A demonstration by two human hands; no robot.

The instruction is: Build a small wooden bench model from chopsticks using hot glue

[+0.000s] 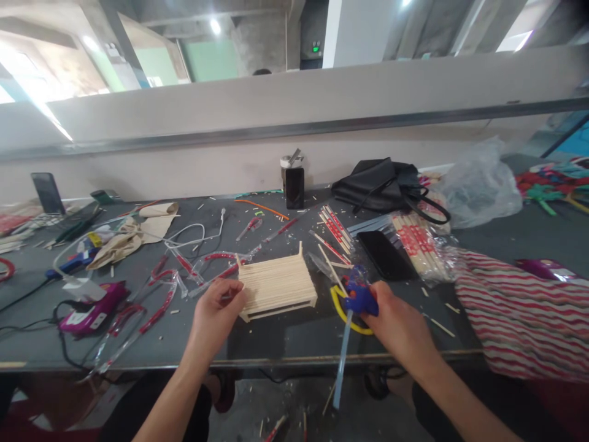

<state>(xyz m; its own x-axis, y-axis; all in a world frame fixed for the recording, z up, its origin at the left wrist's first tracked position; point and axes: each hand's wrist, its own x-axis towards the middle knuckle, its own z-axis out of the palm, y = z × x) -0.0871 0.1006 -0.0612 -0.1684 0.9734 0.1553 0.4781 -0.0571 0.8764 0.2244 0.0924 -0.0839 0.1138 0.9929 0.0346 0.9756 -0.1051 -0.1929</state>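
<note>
A small rack of pale wooden sticks (276, 283), laid side by side with short posts at its corners, stands on the dark table in front of me. My left hand (221, 308) pinches its left edge between thumb and fingers. To the right of it, my right hand (396, 314) is closed around a blue glue gun (359, 296). A long translucent glue stick (343, 362) hangs down from the gun past the table edge. A yellow curved piece (339, 307) shows beside the gun. The gun's nozzle is hard to make out.
Behind lie red-wrapped chopsticks (337, 228), a dark phone (385, 253) and packed chopsticks (416, 245). A black bag (377, 187) and plastic bag (481, 184) sit farther back. At left are empty wrappers (159, 307), a purple power strip (94, 310) and cables. Striped cloth (519, 319) drapes at right.
</note>
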